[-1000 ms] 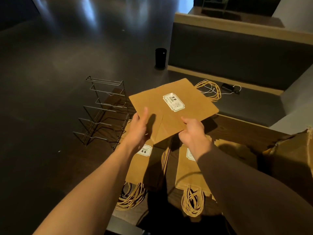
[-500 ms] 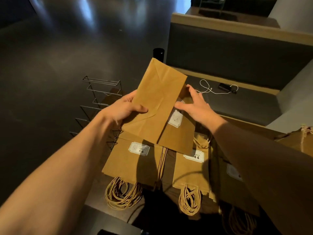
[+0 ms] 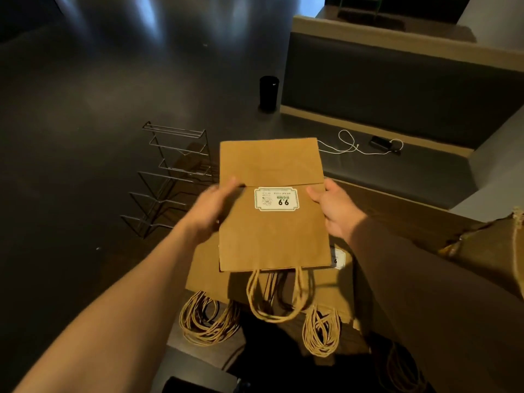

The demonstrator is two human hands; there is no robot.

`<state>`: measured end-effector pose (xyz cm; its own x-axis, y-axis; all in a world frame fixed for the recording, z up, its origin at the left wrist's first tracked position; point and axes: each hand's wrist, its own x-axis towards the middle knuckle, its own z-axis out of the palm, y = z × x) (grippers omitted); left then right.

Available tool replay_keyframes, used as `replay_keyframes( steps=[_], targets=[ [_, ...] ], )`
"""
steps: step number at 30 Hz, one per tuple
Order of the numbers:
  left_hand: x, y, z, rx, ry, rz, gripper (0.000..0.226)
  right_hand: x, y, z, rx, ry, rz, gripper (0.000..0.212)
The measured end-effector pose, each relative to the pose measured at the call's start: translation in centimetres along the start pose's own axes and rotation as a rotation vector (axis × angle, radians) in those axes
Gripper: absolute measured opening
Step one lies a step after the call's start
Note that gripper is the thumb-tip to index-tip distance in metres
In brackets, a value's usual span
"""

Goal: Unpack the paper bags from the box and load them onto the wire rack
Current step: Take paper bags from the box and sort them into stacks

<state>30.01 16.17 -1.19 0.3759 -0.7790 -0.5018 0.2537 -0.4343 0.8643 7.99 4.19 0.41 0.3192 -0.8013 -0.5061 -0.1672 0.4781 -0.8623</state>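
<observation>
- A flat brown paper bag is held level between both hands, above the stacks of bags lying on the wooden table.
- The left hand grips the bag's left edge, thumb on top near the fold line, fingers hidden under the paper.
- The right hand grips the right edge at the same height, thumb on top, fingers underneath.
- The bag's folded bottom points to the far side; its twisted cord handles hang off the near edge toward the person.
- A white label reading 9.9, upside down from this view, sits in the middle of the bag between the two thumbs.
- The wire rack stands on the dark floor to the left of the bag, just beyond the left hand, with no bag visible in its slots.
- A cardboard box shows at the right edge, only partly in view.
- A black cylinder stands far on the floor, beside a bench where a white cable lies.
</observation>
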Motion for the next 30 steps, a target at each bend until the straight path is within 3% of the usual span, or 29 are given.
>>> replay_keyframes(
  steps=[1, 3, 5, 7, 9, 11, 13, 15, 16, 18, 21, 23, 25, 27, 30],
  targets=[
    [-0.3, -1.0, 0.5, 0.012, -0.067, -0.032, 0.068, 0.6, 1.2, 0.1, -0.015, 0.061, 0.039, 0.017],
    [-0.4, -2.6, 1.3, 0.11, 0.031, 0.003, 0.045, 1.8, 3.9, 0.4, -0.018, 0.117, 0.09, 0.028],
    [-0.1, -3.9, 0.9, 0.235, 0.171, -0.037, 0.054, 1.9, 5.7, 1.2, -0.006, 0.174, 0.148, 0.039],
    [0.3, -5.1, 0.0, 0.376, 0.19, -0.114, 0.065, 1.6, 7.0, 2.0, 0.065, 0.274, 0.17, 0.048],
    [0.8, -6.2, -0.8, 0.467, 0.174, -0.133, 0.071, 0.9, 7.5, 2.9, 0.119, 0.341, 0.199, 0.043],
    [1.1, -6.8, -1.5, 0.524, 0.226, -0.079, 0.07, -0.6, 6.5, 4.4, -0.089, 0.296, 0.251, 0.028],
    [1.4, -7.1, -2.1, 0.63, 0.272, -0.021, 0.059, -1.5, 6.8, 5.4, -0.684, 0.186, 0.299, 0.029],
    [1.6, -7.5, -2.6, 0.716, 0.296, 0.025, 0.047, 0.1, 8.2, 6.2, -0.187, 0.235, 0.303, 0.025],
    [1.7, -7.9, -3.0, 0.763, 0.294, 0.042, 0.043, 0.4, 9.2, 6.6, -0.111, 0.235, 0.262, 0.023],
    [1.8, -8.9, -3.7, 0.868, 0.255, 0.039, 0.039, 0.1, 10.4, 7.8, -0.098, 0.28, 0.253, 0.016],
    [1.9, -10.6, -4.8, 0.905, 0.216, -0.035, 0.039, 0.3, 12.1, 8.9, -0.323, 0.224, 0.272, 0.031],
    [1.7, -11.5, -5.1, 0.89, 0.261, -0.091, 0.042, 0.4, 12.4, 9.2, -0.321, 0.204, 0.322, 0.031],
    [1.6, -12.0, -5.1, 0.886, 0.332, -0.099, 0.044, 0.7, 12.7, 9.4, -0.324, 0.163, 0.36, 0.01],
    [1.5, -11.8, -4.6, 0.879, 0.403, -0.123, 0.047, 0.8, 12.8, 9.6, -0.336, 0.164, 0.387, 0.026],
    [1.7, -11.6, -4.3, 0.838, 0.462, -0.257, 0.057, 0.9, 12.8, 9.8, -0.312, 0.218, 0.392, 0.03]
  ],
)
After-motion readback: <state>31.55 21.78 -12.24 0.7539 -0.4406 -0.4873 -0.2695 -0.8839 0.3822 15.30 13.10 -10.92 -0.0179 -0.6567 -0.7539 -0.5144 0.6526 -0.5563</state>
